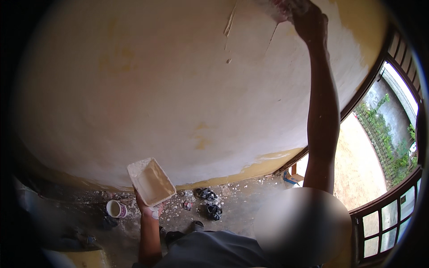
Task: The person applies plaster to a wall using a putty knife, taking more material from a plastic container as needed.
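Observation:
My left hand [144,206] holds up a pale rectangular tub [152,182] from below. Wet, cream-coloured putty coats its inner walls and bottom. High at the upper right, my right hand [310,23] is closed around a flat spreading tool [278,8] with some red on it, held against the wall. Blur and the picture's edge hide the tool's exact shape. The wall [178,89] carries a whitish coat, with yellow patches showing through. Thin ridges and drips of putty [231,22] run down it to the left of the tool.
Bits of debris lie along the floor at the wall's foot. A white bucket [116,209], black plastic bags [214,211] and a cardboard box [293,177] stand or lie there. On the right, a dark-framed doorway [357,161] opens onto a yard, beside a paned window or door panel [388,223].

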### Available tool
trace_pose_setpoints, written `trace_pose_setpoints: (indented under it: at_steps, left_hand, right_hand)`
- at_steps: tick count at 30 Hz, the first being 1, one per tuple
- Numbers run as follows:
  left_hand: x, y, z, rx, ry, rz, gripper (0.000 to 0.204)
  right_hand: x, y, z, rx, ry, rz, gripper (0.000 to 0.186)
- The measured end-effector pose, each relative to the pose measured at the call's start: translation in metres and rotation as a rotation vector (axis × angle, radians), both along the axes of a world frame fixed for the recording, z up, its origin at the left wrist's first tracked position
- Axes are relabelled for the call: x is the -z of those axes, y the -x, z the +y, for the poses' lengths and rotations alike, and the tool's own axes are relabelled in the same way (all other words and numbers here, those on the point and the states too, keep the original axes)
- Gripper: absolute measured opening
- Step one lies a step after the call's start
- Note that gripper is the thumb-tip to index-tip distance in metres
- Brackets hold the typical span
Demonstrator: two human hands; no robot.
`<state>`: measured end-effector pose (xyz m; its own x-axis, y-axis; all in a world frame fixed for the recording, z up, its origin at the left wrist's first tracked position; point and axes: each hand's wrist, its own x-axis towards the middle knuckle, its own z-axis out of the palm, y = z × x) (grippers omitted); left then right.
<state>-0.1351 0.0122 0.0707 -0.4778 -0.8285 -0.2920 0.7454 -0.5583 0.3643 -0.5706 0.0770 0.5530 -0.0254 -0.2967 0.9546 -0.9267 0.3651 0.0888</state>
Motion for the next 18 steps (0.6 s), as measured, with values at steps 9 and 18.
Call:
trace_pose_setpoints:
  at_steps: [9, 18]
  left_hand:
    - [0.014, -0.006, 0.001, 0.022, 0.006, 0.042, 0.061]
    - [0.02, -0.018, 0.0, 0.052, 0.014, 0.037, 0.054]
  right_hand:
    - [0.121, -0.068, 0.002, -0.162, -0.229, -0.206, 0.02]
    - [0.003, -0.048, -0.037, 0.023, 0.06, 0.088, 0.038]
